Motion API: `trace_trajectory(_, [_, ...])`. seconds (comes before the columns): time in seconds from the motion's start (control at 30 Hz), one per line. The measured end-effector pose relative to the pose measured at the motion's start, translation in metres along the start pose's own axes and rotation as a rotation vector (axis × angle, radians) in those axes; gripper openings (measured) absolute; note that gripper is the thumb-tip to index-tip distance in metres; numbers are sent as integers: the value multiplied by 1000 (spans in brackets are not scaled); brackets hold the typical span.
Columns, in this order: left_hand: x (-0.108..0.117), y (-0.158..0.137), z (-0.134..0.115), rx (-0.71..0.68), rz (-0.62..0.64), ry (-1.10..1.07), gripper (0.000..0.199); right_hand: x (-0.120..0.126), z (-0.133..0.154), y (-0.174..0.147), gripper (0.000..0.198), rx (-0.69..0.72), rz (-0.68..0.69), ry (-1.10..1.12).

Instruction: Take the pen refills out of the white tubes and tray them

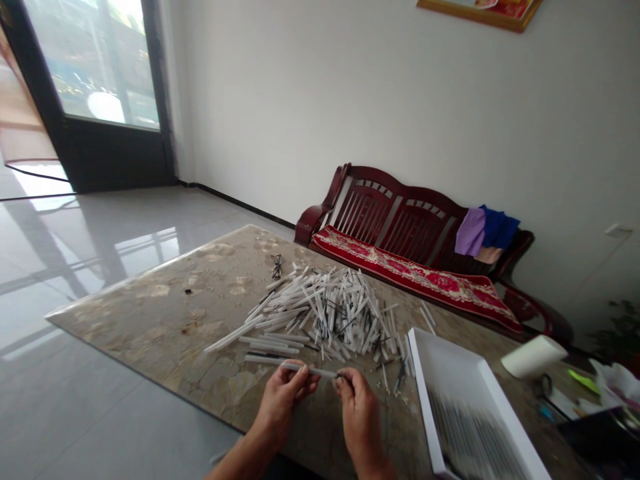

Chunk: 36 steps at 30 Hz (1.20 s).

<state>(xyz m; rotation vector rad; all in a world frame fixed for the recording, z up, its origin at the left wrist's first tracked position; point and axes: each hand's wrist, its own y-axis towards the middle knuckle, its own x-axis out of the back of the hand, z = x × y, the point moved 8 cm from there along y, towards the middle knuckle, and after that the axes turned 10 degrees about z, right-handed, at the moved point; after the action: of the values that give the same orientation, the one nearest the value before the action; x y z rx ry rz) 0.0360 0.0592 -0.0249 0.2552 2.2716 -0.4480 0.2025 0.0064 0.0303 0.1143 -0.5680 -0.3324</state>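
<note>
Between my two hands is a thin pale grey-white tube (324,373), held roughly level above the near part of the table (225,393). My left hand (287,397) pinches its left part between thumb and fingers. At its right end, the thumb and fingers of my right hand (357,407) close on it; a small dark bit shows at those fingertips. Just beyond my hands lies a large loose pile of similar white tubes (345,300), with dark thin pieces among them. A few tubes lie side by side at the pile's near left edge.
To the right stands an open white box (425,400) with a row of thin grey sticks in it. Past it lie a white roll (534,356) and assorted clutter. A small dark bundle (277,267) is behind the pile. A wooden bench (415,227) stands beyond the table.
</note>
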Motion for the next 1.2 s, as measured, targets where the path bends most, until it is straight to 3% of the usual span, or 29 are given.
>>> trace_trajectory(0.1, [-3, -2, 0, -7, 22, 39, 46, 1, 8, -1, 48, 28, 5, -137])
trace_trajectory(0.2, [-3, -2, 1, -4, 21, 68, 47, -2, 3, -1, 56, -49, 61, -116])
trace_trajectory(0.33, [-1, -1, 0, 0, 27, 78, 46, -4, 4, -1, 48, -33, 153, -44])
trace_trajectory(0.47, [-2, 1, 3, 17, 64, 112, 47, 0, 7, -3, 48, 37, 88, -113])
trace_trajectory(0.63, [-1, 1, 5, 6, 73, 141, 47, -8, -13, -6, 59, -100, 143, -44])
trace_trajectory(0.73, [1, 2, 6, 12, 67, 126, 48, -6, -6, -8, 51, -41, 171, -55])
trace_trajectory(0.83, [-2, 2, 6, 21, 89, 127, 48, 0, -2, -10, 50, 11, 99, -108])
trace_trajectory(1.0, [-4, 1, 6, 10, 94, 158, 47, -8, -17, -12, 59, -131, 144, -20])
trace_trajectory(1.13, [-1, 1, 6, 19, 80, 155, 48, -4, -1, -11, 49, 10, 120, -97])
trace_trajectory(1.2, [-2, 1, 6, 19, 92, 162, 49, -2, 0, -11, 52, 13, 86, -118])
